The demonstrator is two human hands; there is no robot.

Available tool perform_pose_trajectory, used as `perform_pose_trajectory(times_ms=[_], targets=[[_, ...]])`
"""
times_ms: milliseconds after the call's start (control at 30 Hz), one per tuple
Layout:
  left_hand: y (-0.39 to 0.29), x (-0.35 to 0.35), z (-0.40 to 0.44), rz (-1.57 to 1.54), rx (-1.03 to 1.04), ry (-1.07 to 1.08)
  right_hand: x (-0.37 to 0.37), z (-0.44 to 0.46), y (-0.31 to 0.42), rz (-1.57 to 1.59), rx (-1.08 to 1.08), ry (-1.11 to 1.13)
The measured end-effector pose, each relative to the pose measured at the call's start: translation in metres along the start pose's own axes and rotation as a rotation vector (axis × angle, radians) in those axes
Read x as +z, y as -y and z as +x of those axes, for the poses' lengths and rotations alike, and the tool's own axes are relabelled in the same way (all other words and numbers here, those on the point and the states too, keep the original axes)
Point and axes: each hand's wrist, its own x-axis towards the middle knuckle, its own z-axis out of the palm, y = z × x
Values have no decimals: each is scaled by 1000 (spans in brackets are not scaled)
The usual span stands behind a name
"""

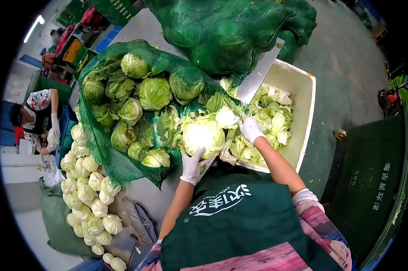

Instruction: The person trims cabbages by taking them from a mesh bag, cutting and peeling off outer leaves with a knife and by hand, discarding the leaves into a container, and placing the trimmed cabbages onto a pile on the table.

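Note:
My left hand (192,168), in a white glove, grips a pale cabbage (203,137) from below, its fingers spread along the near side. The cabbage is brightly lit and partly washed out. My right hand (250,129), also gloved, is closed at the edge of a loose whitish cabbage leaf (227,117) beside the cabbage's upper right. Its fingertips are partly hidden. Left of the cabbage lies an opened green mesh sack (95,135) with several green cabbages (154,94) inside. To the right, a white foam box (306,113) holds torn leaves (276,124).
A full green mesh sack (222,34) lies at the back of the metal table (258,81). Trimmed cabbages (88,194) are piled at left beside a brush (138,221). A co-worker (39,117) is at far left. A large green bin (371,180) stands at right.

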Motion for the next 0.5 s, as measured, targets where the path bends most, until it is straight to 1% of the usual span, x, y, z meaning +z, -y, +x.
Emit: perform_pose_trajectory(times_ms=[67, 100, 133, 167, 233, 267, 300, 333, 367, 433, 467, 500], targets=[[0, -4, 2, 14, -12, 9, -12, -15, 30, 162, 60, -74], [1, -6, 3, 27, -24, 19, -49, -32, 64, 327, 125, 52], [2, -8, 4, 28, -28, 12, -44, -39, 74, 312, -76, -112], [5, -9, 5, 56, -9, 16, -21, -34, 77, 238, -265, -325], [16, -14, 11, 84, 10, 25, -24, -38, 97, 11, -303, -375], [25, -20, 14, 145, 124, 79, -26, -33, 99, 9, -297, -373], [31, -23, 15, 203, 242, 130, -30, -24, 101, 8, -227, -189], [28, -20, 13, 196, 233, 115, -34, -14, 103, 9, -158, -10], [25, -18, 13, 194, 230, 111, -36, -7, 104, 7, -158, -5], [20, -19, 12, 109, 165, 139, -41, 8, 106, -8, -116, 159], [23, -26, 14, 94, 170, 133, -26, 27, 94, -5, -134, 117], [23, -40, 21, 221, 197, 168, -14, 36, 78, -27, -164, 114]])
